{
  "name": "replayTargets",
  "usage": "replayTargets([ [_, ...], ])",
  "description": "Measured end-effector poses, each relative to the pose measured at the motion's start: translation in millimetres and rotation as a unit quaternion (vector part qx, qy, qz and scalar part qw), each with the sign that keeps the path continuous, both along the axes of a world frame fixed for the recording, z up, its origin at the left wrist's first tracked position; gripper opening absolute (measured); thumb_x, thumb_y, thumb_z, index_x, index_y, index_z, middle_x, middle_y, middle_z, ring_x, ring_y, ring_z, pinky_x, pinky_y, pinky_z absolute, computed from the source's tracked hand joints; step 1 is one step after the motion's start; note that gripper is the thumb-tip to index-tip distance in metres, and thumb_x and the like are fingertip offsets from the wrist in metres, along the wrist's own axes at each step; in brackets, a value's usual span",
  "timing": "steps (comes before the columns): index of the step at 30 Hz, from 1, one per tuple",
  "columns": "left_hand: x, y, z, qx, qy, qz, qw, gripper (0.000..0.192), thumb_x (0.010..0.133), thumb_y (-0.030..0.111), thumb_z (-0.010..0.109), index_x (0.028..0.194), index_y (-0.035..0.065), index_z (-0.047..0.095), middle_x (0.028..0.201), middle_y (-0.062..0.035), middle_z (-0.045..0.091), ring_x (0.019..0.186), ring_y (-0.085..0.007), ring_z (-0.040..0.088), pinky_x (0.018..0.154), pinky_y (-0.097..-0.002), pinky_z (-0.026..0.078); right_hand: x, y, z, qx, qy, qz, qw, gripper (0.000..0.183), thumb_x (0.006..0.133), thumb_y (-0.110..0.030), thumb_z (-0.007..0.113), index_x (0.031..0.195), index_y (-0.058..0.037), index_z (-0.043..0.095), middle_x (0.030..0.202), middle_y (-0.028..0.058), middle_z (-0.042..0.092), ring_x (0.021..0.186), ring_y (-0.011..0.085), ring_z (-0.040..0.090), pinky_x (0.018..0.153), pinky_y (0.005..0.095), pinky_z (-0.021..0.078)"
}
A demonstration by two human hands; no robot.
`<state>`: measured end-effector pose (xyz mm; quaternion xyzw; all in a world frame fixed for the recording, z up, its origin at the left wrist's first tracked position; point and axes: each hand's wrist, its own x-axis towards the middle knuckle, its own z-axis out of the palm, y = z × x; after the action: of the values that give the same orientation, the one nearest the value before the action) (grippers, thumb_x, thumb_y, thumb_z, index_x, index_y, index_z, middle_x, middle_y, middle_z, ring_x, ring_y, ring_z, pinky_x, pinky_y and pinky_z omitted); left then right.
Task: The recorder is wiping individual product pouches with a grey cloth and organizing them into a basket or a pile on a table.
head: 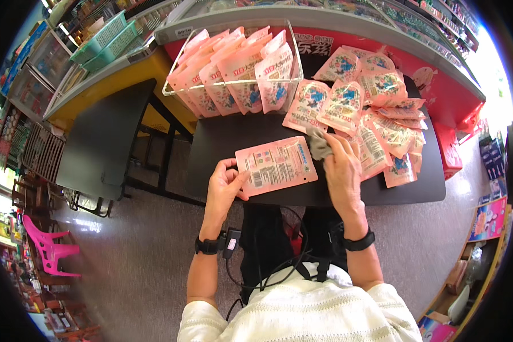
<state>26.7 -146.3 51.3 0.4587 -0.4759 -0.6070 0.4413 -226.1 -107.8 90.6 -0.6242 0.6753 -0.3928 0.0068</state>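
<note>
My left hand (225,181) grips one end of a pink pouch (278,166), thumb on top. The pouch's printed back, with a barcode, faces up over the black table (222,134). A crumpled grey cloth (319,144) is pinched in my right hand (342,164), just beyond the pouch's right end. Right of that hand lies a loose heap of similar pink pouches (382,87), some face up and some back up. At the table's far side, a clear plastic bin (300,64) holds a row of upright pouches (239,75).
A second black table (107,137) stands to the left. Behind both runs a glass-topped display counter (248,19) with a red front. Green plastic baskets (107,40) rest on its left part. A pink plastic chair (51,248) is at the far left, shelving (457,273) at the right.
</note>
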Motion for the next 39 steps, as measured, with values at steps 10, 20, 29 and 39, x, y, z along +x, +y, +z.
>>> replayTargets([
  [10,-12.5,-1.2,-7.5,-0.055,-0.139,0.076,0.986,0.022,0.092,0.003,0.065,0.112,-0.0016,0.055,0.073,-0.0017,0.065,0.051,-0.0024,0.051,0.039,-0.0195,0.039,93.7,-43.5,-53.3,-0.01,0.077,0.224,0.972,0.042,0.08,-0.019,0.064,0.12,-0.0078,0.066,0.132,0.0074,0.062,0.119,0.0303,0.052,0.104,0.0447,0.0378],
  [20,-9.6,-1.8,-8.0,-0.049,-0.123,0.048,0.99,0.029,0.093,0.016,0.072,0.111,-0.0006,0.056,0.067,0.0031,0.058,0.047,0.0011,0.042,0.039,-0.0162,0.032,8.9,-24.9,-52.3,0.037,0.085,0.03,0.995,0.033,0.089,-0.025,0.059,0.118,-0.016,0.07,0.137,0.0061,0.06,0.126,0.0314,0.049,0.107,0.0481,0.0334],
  [29,-11.1,0.9,-9.3,-0.065,-0.127,0.057,0.988,0.027,0.094,0.013,0.071,0.111,-0.0009,0.056,0.069,0.0029,0.059,0.049,0.0013,0.042,0.04,-0.0164,0.032,18.6,15.0,-15.6,-0.046,-0.004,0.179,0.983,0.04,0.073,0.005,0.064,0.111,-0.0075,0.067,0.114,0.0114,0.063,0.105,0.0326,0.057,0.09,0.0391,0.0499],
  [39,-15.8,1.2,-5.0,-0.067,-0.151,0.051,0.985,0.028,0.095,0.015,0.07,0.112,0.0027,0.053,0.076,-0.0007,0.064,0.05,-0.0007,0.045,0.039,-0.0167,0.033,-0.3,40.0,-38.6,0.024,0.048,0.125,0.991,0.038,0.08,-0.009,0.064,0.117,-0.0139,0.069,0.135,0.0016,0.058,0.114,0.0248,0.053,0.097,0.039,0.0404],
])
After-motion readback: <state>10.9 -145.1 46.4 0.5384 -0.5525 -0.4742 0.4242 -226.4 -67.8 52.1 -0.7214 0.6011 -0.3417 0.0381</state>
